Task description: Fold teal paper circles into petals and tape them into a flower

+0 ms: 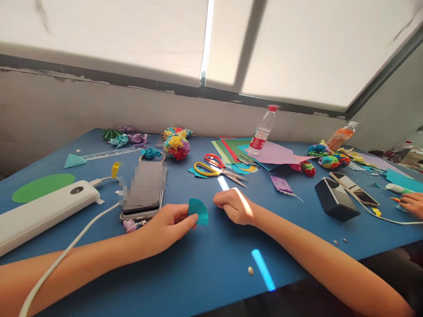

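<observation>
Between thumb and fingers, my left hand (176, 224) pinches a folded teal piece of paper (197, 212) shaped like a fan, held just above the blue table. My right hand (235, 206) rests on the table as a closed fist, a little right of the paper; nothing sticks out of it. Beyond the fist lie yellow-handled scissors (224, 173) and red-handled scissors (213, 160), crossing each other, with teal scraps beside them. Just behind my left hand is a phone (142, 212) with a blurred-out screen and a pink charm (130, 226).
A white power bank (42, 215) with a cable lies left. Crumpled paper flower balls (177, 147), a plastic bottle (261, 134) and coloured sheets (277, 154) stand at the back. Right are a black box (335, 198), another phone (355, 188) and another person's hand (413, 204).
</observation>
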A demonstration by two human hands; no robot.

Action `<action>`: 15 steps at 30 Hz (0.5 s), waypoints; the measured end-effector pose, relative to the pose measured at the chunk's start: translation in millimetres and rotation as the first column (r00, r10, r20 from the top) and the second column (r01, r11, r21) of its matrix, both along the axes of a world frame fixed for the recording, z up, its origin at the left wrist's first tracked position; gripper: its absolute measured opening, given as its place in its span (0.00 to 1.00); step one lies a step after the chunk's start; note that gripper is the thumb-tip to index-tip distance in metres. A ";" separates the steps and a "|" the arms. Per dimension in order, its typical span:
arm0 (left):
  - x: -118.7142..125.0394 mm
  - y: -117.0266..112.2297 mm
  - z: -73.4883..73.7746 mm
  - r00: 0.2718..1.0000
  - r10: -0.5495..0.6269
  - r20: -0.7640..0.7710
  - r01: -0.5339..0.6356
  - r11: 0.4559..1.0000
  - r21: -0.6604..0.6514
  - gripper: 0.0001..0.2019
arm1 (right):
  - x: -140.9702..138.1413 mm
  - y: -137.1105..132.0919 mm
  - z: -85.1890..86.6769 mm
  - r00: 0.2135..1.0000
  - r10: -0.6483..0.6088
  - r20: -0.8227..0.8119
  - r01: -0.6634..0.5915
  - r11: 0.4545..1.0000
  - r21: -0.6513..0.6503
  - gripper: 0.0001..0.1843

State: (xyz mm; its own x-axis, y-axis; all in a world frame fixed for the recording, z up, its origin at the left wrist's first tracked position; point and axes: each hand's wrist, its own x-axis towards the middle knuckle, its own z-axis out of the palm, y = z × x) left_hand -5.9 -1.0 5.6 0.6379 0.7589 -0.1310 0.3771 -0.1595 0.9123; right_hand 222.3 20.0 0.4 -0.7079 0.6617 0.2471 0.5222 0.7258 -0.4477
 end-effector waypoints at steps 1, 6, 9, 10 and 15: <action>0.3 -0.4 1.4 1.000 -0.008 -0.006 0.008 1.000 0.010 0.17 | -0.9 -0.4 -0.1 1.000 -0.011 0.004 0.011 1.000 0.017 0.09; 1.4 -1.0 4.1 0.999 -0.022 -0.046 0.023 0.999 0.023 0.18 | -4.2 -5.3 -2.8 0.995 -0.094 -0.023 0.096 0.989 0.115 0.05; 1.5 -1.1 2.8 0.999 -0.011 -0.044 0.012 0.999 0.032 0.17 | -5.9 -9.4 -5.4 0.981 -0.137 -0.137 0.154 0.980 0.128 0.02; 1.4 -1.3 2.3 0.999 -0.006 -0.040 0.007 0.999 0.035 0.17 | -6.6 -10.9 -5.8 0.969 -0.149 -0.199 0.172 0.979 0.109 0.04; 1.2 -2.2 1.6 1.000 0.003 -0.028 -0.002 0.999 0.037 0.17 | -9.3 -16.7 -1.7 0.950 -0.148 -0.274 0.161 0.987 0.023 0.14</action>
State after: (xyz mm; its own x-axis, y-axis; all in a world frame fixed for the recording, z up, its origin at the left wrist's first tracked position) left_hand -4.7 -3.3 7.2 0.6321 0.7654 -0.1210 0.4034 -0.1917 0.8947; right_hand 213.0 3.3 -1.3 -0.5004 0.7418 0.4465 0.4933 0.6681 -0.5570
